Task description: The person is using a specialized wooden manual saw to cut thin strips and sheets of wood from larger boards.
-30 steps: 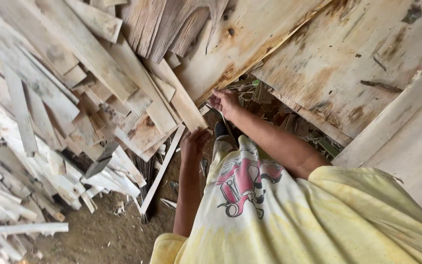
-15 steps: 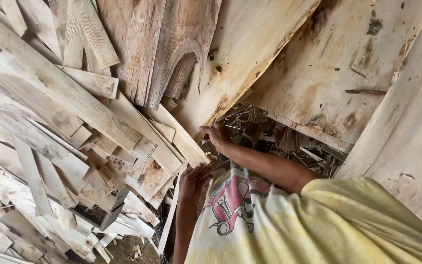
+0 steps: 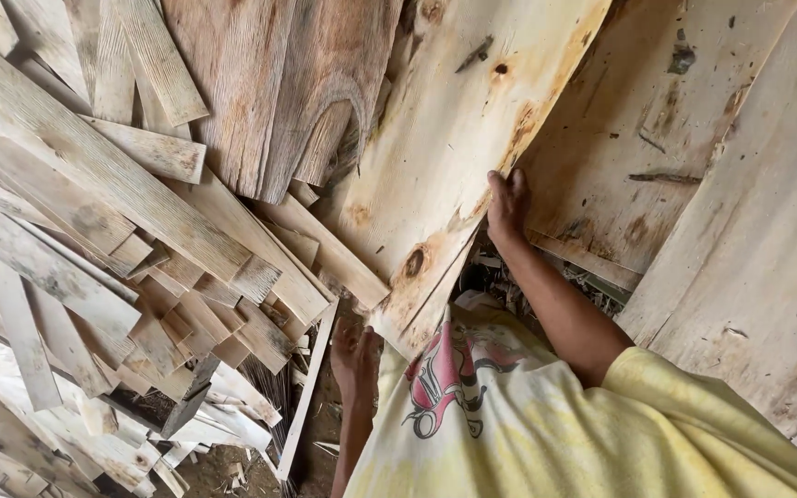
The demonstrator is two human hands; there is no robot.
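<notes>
My right hand (image 3: 507, 205) grips the right edge of a long pale veneer sheet (image 3: 454, 138) that leans up and to the right, with fingers curled over the edge. My left hand (image 3: 357, 358) is lower, right at the sheet's bottom corner beside a thin wooden strip (image 3: 304, 397). Its fingers are hidden from view, so I cannot tell if it grips anything. My yellow shirt (image 3: 528, 433) with a red print fills the bottom of the view.
A jumbled pile of weathered wood offcuts and slats (image 3: 113, 267) fills the left. Broad veneer sheets (image 3: 657, 120) lean at the right and far right (image 3: 767, 267). Dark grainy boards (image 3: 279, 92) stand at top centre. Dirt ground with scraps (image 3: 232, 466) shows below.
My right hand has slid up along the sheet's edge and the sheet has lifted. The view has moved closer and upward. My left hand stays near the sheet's lower end.
</notes>
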